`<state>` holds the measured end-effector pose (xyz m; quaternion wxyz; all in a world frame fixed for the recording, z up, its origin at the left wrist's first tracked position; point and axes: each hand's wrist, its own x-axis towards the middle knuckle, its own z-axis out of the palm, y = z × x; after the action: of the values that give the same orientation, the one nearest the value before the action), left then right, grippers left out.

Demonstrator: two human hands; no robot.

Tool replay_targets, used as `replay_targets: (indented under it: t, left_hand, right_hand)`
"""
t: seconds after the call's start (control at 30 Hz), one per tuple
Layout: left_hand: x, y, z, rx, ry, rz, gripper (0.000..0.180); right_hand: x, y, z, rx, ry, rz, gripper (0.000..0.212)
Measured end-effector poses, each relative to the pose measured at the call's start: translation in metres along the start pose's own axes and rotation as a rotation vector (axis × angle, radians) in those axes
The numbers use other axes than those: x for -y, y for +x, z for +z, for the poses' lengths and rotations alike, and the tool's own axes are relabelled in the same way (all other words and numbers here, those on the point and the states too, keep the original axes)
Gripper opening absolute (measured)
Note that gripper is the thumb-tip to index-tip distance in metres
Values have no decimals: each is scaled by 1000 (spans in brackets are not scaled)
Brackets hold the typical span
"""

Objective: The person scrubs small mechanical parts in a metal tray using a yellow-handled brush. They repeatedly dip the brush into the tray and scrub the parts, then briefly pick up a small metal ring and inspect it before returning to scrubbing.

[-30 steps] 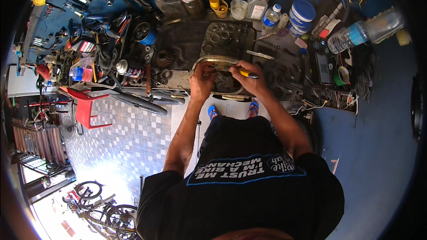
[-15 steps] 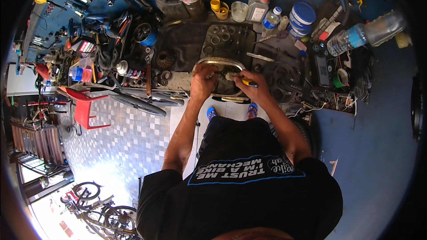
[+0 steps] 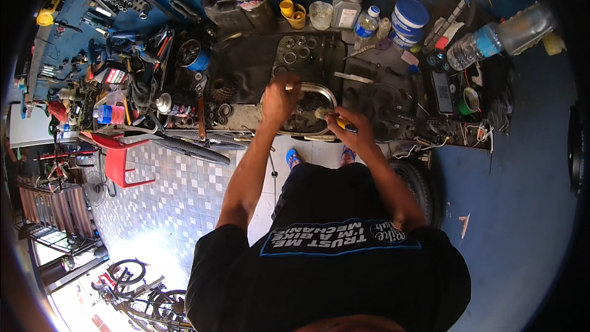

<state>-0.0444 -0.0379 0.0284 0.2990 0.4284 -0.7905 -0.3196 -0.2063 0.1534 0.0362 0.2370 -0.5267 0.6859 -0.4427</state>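
Left hand (image 3: 281, 99) closed over metal pan (image 3: 326, 93), right hand (image 3: 349, 128) gripping small brush (image 3: 327, 114)

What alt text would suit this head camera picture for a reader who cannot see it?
Seen from above, a person's left hand and right hand, which grips a yellow-handled tool, work over a shallow oval metal pan on a cluttered dark workbench. Bottles and a blue tub line its far edge.
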Motion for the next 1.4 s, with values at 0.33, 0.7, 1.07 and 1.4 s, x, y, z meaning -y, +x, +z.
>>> replay_targets:
  t: [0.33,0.7,1.07,1.4]
  left_hand:
    - [12,36,6,240,138,36,22]
    - [39,-45,1,250,-3,30,41]
    - [33,-50,4,-69,-117,-101,25]
    - [35,-49,2,-69,-264,-226,21]
  right_hand:
    - [6,14,-5,-72,71,-58,19]
    - [13,25,0,37,-276,-262,23]
    - [37,54,18,181,200,-14,34]
    - [34,52,17,99,232,45,29]
